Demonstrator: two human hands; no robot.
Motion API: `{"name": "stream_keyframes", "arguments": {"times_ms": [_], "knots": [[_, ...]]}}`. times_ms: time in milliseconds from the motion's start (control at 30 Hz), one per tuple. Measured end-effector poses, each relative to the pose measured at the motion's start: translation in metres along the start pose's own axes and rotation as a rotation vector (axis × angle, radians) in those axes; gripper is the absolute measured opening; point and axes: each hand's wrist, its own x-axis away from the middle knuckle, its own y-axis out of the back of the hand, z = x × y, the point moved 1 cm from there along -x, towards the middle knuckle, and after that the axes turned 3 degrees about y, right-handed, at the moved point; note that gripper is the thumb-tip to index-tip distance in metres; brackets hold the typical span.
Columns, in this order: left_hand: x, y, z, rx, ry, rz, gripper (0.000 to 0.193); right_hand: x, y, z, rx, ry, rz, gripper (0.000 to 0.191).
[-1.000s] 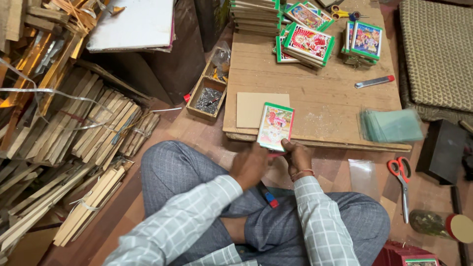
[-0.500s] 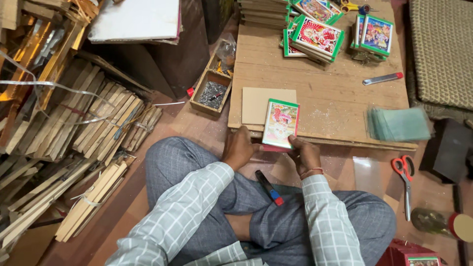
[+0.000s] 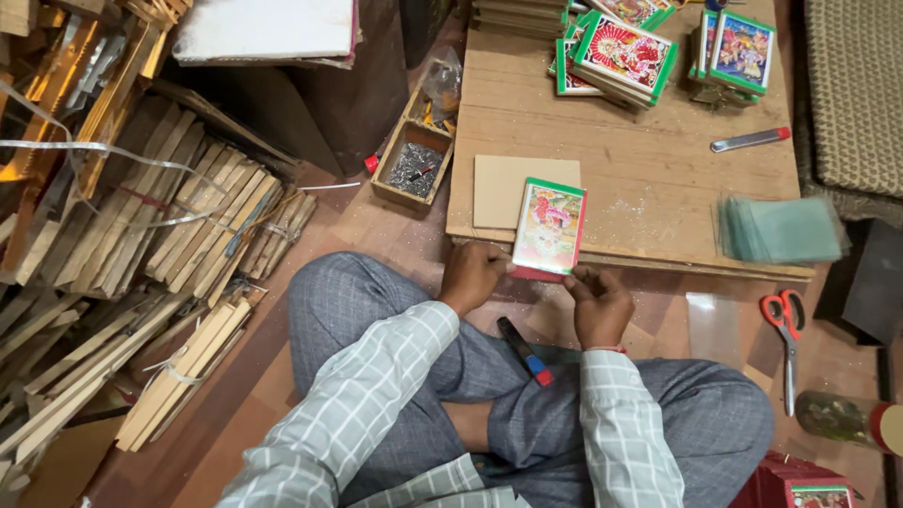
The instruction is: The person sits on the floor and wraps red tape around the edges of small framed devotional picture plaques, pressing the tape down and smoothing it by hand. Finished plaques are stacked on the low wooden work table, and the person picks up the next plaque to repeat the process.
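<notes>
You're sitting cross-legged on the floor, looking down at a low wooden board [image 3: 658, 202]. Both hands meet at its near edge, approx 6 o'clock of the board. Your left hand [image 3: 473, 276] pinches the bottom-left corner of a small green-framed picture [image 3: 550, 229]; your right hand [image 3: 599, 304] grips its bottom-right edge. So both hands are closed on the frame, which stands tilted, lower edge at the board's lip.

Just beside it, at 9 o'clock, lies a plain cardboard sheet [image 3: 503, 186], partly under the frame. A marker pen [image 3: 525, 350] rests on your lap at 6 o'clock.

Progress, judging by the layout: finished framed pictures [image 3: 625, 52] sit stacked at 12 o'clock, more [image 3: 738, 49] at 1 o'clock, so several look done. A stack of clear glass panes [image 3: 781, 230] at 3 o'clock and bundles of wood strips [image 3: 202, 226] at 9 o'clock suggest plenty left. Scissors [image 3: 784, 325] lie on the floor at 4 o'clock, a box of small nails [image 3: 411, 167] at 10 o'clock, a utility knife [image 3: 751, 140] at 2 o'clock.
</notes>
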Motion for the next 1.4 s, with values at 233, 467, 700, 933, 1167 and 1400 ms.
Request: {"name": "stream_keyframes", "arguments": {"times_ms": [233,467,700,933,1167,1400], "knots": [[-0.002,0.000,-0.001,0.040,0.029,0.003,0.014,-0.003,0.000,-0.004,-0.023,-0.057,-0.033,0.013],[-0.003,0.002,-0.007,-0.001,0.102,0.034,0.016,-0.004,-0.003,0.004,-0.102,-0.130,-0.033,0.012],[-0.003,0.001,-0.007,0.031,0.145,0.036,0.016,-0.004,-0.005,0.018,-0.149,-0.183,-0.061,0.014],[-0.007,-0.005,0.004,0.078,0.092,0.010,0.014,-0.008,-0.008,0.021,-0.304,-0.267,-0.110,0.024],[-0.007,-0.012,0.012,0.089,0.068,-0.009,0.015,-0.014,-0.014,0.009,-0.378,-0.273,-0.177,0.024],[-0.010,-0.024,0.025,0.093,0.002,-0.034,0.013,-0.008,-0.025,-0.001,-0.340,-0.168,-0.269,0.023]]}}
